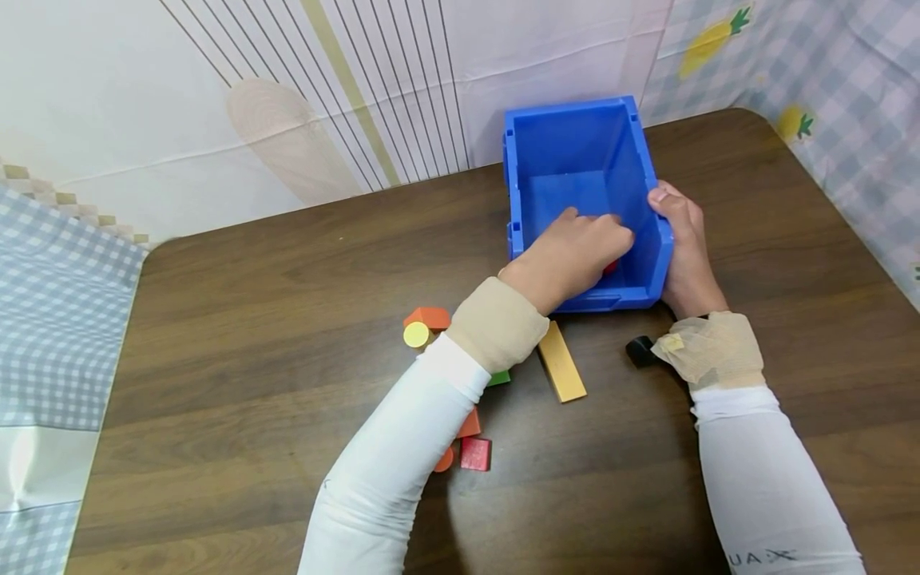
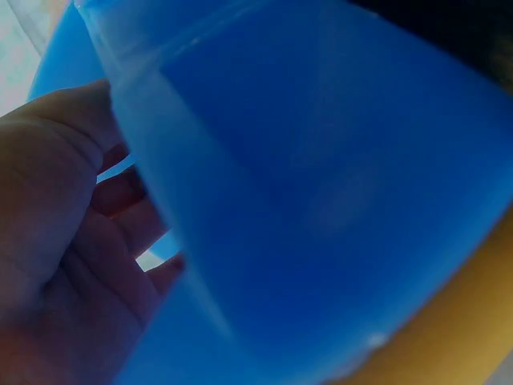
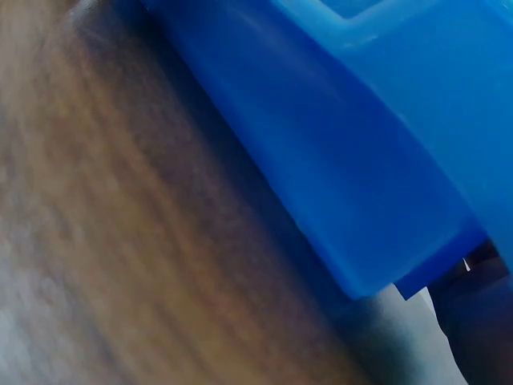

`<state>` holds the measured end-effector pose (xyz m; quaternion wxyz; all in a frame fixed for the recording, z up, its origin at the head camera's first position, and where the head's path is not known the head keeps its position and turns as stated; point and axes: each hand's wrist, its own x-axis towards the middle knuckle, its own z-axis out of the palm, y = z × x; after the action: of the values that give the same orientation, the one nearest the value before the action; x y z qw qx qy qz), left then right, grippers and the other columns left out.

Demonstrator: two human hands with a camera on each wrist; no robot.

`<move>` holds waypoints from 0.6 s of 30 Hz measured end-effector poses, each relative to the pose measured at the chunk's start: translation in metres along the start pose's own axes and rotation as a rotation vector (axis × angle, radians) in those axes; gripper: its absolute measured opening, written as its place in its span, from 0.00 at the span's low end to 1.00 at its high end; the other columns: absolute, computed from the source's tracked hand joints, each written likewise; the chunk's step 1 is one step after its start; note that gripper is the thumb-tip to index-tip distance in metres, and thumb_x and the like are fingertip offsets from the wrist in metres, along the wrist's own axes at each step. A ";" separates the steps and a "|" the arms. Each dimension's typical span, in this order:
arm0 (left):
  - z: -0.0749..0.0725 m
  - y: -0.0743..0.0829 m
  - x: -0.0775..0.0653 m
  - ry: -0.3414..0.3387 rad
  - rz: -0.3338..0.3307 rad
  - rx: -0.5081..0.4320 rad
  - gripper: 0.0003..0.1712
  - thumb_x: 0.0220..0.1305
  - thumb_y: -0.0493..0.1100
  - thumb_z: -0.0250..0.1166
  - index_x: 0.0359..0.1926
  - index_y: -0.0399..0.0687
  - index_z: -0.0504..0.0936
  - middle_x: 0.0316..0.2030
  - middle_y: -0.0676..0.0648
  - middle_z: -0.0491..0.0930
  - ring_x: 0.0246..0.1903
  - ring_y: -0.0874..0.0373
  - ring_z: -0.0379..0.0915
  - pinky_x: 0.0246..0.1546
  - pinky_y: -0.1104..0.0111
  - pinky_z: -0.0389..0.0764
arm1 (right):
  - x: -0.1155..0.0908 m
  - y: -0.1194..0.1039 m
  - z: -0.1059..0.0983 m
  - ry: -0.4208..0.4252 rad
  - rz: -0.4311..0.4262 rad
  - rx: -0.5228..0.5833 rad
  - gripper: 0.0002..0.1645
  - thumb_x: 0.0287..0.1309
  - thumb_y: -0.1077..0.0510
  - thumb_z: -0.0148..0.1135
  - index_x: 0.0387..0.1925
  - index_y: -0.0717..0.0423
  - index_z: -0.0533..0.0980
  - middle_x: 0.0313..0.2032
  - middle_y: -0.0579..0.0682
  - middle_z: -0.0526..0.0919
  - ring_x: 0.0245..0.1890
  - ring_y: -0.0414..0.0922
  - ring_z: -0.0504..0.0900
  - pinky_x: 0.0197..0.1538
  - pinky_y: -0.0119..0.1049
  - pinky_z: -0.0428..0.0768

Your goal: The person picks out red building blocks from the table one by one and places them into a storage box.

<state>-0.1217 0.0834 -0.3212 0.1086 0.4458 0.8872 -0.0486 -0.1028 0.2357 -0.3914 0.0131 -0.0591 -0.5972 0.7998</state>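
A blue plastic bin [image 1: 561,144] stands toward the back right, its opening facing up and toward me. Inside it reaches my left hand [image 1: 578,247], back of the hand up and fingers pointing down. A bit of a red piece [image 1: 610,267] shows just under that hand; I cannot tell whether the fingers hold it. In the left wrist view, the hand's fingers [image 2: 132,220] appear bent behind the blue wall. My right hand [image 1: 683,239] grips the bin's right side, thumb over the rim and the other fingers mostly hidden outside.
Left of the bin lie an orange block [image 1: 433,317], a yellow round piece [image 1: 416,335], a green block [image 1: 499,378], another orange block [image 1: 470,424], a red block [image 1: 475,454] and an orange round piece [image 1: 445,460], partly covered by my left arm. A yellow plank [image 1: 563,366] lies before the bin.
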 end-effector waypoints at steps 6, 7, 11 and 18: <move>0.003 0.000 0.000 0.000 0.004 0.002 0.15 0.73 0.47 0.50 0.52 0.56 0.80 0.46 0.54 0.81 0.45 0.62 0.76 0.49 0.65 0.72 | 0.000 0.000 0.000 -0.005 0.003 -0.010 0.34 0.61 0.41 0.54 0.64 0.54 0.69 0.64 0.57 0.69 0.62 0.55 0.67 0.67 0.53 0.62; 0.003 0.000 0.000 0.000 0.004 0.001 0.15 0.73 0.47 0.50 0.52 0.56 0.80 0.46 0.54 0.81 0.45 0.62 0.75 0.49 0.64 0.72 | 0.000 -0.001 0.000 -0.005 0.005 -0.010 0.34 0.61 0.41 0.54 0.64 0.53 0.69 0.64 0.57 0.69 0.62 0.55 0.67 0.67 0.53 0.62; 0.005 0.000 0.000 0.003 0.006 0.003 0.15 0.74 0.46 0.49 0.51 0.56 0.80 0.45 0.54 0.81 0.45 0.62 0.75 0.48 0.64 0.72 | 0.000 0.000 0.000 -0.002 0.007 -0.010 0.34 0.61 0.41 0.54 0.64 0.53 0.70 0.64 0.57 0.69 0.62 0.55 0.67 0.67 0.53 0.62; 0.007 0.000 0.001 0.013 0.011 0.001 0.14 0.74 0.46 0.49 0.50 0.56 0.81 0.45 0.54 0.81 0.45 0.61 0.76 0.47 0.64 0.72 | 0.001 0.001 -0.001 0.002 0.005 -0.005 0.34 0.61 0.42 0.54 0.64 0.54 0.70 0.64 0.57 0.69 0.62 0.54 0.67 0.67 0.53 0.61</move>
<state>-0.1214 0.0831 -0.3284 0.1028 0.4512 0.8853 -0.0454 -0.1034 0.2362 -0.3924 0.0116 -0.0612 -0.5990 0.7983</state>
